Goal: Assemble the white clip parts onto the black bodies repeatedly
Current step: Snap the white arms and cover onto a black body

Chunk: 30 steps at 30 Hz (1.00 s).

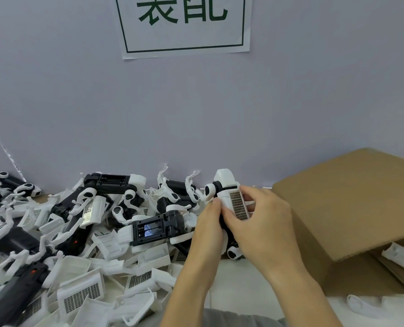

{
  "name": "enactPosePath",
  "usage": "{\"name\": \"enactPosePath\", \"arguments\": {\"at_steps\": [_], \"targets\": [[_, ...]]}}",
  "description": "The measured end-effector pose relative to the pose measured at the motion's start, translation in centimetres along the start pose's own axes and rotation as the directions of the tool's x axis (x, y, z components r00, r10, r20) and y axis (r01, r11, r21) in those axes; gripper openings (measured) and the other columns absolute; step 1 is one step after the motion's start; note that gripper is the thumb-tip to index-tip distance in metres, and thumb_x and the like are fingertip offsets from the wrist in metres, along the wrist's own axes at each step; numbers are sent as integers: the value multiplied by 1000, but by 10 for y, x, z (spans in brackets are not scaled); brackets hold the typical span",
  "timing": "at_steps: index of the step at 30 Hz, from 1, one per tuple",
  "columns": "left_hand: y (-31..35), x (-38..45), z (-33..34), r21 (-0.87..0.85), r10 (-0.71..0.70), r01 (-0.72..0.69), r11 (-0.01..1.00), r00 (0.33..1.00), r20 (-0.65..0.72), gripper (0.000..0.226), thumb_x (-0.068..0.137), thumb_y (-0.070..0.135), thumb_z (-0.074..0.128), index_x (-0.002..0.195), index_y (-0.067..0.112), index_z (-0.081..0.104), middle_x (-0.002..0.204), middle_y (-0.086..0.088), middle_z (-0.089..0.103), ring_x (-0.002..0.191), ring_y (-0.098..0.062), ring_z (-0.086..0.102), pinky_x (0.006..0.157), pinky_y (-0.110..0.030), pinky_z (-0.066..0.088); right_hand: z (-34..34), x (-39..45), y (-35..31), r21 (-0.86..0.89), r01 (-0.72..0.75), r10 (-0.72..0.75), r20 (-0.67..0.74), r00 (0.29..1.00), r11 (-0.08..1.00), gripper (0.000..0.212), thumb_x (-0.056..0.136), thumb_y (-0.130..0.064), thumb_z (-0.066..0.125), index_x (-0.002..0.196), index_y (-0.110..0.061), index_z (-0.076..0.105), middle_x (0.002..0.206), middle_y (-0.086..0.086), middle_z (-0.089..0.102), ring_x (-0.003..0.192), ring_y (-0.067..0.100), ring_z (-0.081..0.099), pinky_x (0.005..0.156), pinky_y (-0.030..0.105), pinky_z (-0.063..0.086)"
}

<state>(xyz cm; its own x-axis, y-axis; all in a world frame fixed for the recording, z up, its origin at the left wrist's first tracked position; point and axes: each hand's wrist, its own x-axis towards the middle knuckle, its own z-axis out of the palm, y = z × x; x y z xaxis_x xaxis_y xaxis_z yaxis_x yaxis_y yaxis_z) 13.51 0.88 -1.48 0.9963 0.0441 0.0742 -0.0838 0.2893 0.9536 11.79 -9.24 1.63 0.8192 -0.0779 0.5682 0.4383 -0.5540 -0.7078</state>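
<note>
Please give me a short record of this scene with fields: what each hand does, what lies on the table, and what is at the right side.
left hand: grips the black body from the left
right hand: holds a white clip part with a grid panel against that body
pile: loose white clip parts and black bodies, mixed, left of the hands
cardboard box: at the right, its flap beside the hands
wall sign: white paper with green characters

cardboard box (352, 204) right | paper sign (184, 24) on wall (78, 102)
</note>
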Motion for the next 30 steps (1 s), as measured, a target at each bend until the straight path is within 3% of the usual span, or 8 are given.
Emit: {"name": "enactPosePath", "arguments": {"at_steps": [2,7,10,14,19,22,25,30], "targets": [[-2,2,0,-3,10,-10,1000,1000,-6,54,109,36,30,89,42,80,95,4,80,84,-5,75,60,-15,54,-1,1,1,-4,-7,7,15,1000,1000,16,83,-38,77,96,-31,72,89,-11,65,87,14,65,79,38,55],[-1,1,3,14,49,-49,999,999,5,53,110,39,27,96,45,78,104,7,79,100,-6,73,86,-28,55,2,-1,-4,-26,16,-18,-63,998,1000,12,84,-38,76,90,-29,71,83,-8,61,80,14,62,74,41,54],[1,-1,2,-4,41,-41,999,999,24,56,110,43,25,96,44,78,102,8,79,96,-4,74,70,-15,55,4,-3,-4,-35,19,-20,-35,999,999,15,85,-38,76,95,-27,72,86,-8,61,82,13,61,77,39,54],[-1,-1,-3,-22,23,-22,1000,1000,7,51,108,48,33,106,26,78,98,0,79,84,-9,76,62,-16,55,7,-6,1,-25,27,-27,36,999,999,25,86,-37,75,106,-23,73,93,-5,62,90,15,62,81,36,53],[5,-4,-3,-58,36,-38,998,999,-36,34,105,41,48,112,24,76,111,-3,78,106,-17,73,97,-37,53,6,-5,0,9,82,-82,104,991,997,16,89,-30,72,105,-29,72,92,-12,63,88,7,62,79,28,53],[6,-4,-3,-71,37,-42,997,997,-64,35,104,40,50,111,20,77,110,-8,77,106,-25,73,93,-43,55,-5,0,0,191,3,-25,113,993,982,18,93,-23,67,88,-39,75,83,-18,73,82,0,68,72,17,54],[8,-6,0,-52,61,-63,997,998,-28,35,99,47,52,101,27,80,105,-6,78,100,-22,75,81,-38,59,-12,5,3,161,-127,104,146,984,979,41,100,-33,56,62,-30,73,63,-20,69,65,-5,64,57,9,43],[10,-12,4,9,140,-141,990,987,81,43,87,61,51,95,30,81,89,-5,79,78,-16,77,60,-24,57,-12,4,1,488,-453,215,467,858,746,43,94,-57,52,86,-27,81,88,-2,79,83,13,76,64,25,57]]}}
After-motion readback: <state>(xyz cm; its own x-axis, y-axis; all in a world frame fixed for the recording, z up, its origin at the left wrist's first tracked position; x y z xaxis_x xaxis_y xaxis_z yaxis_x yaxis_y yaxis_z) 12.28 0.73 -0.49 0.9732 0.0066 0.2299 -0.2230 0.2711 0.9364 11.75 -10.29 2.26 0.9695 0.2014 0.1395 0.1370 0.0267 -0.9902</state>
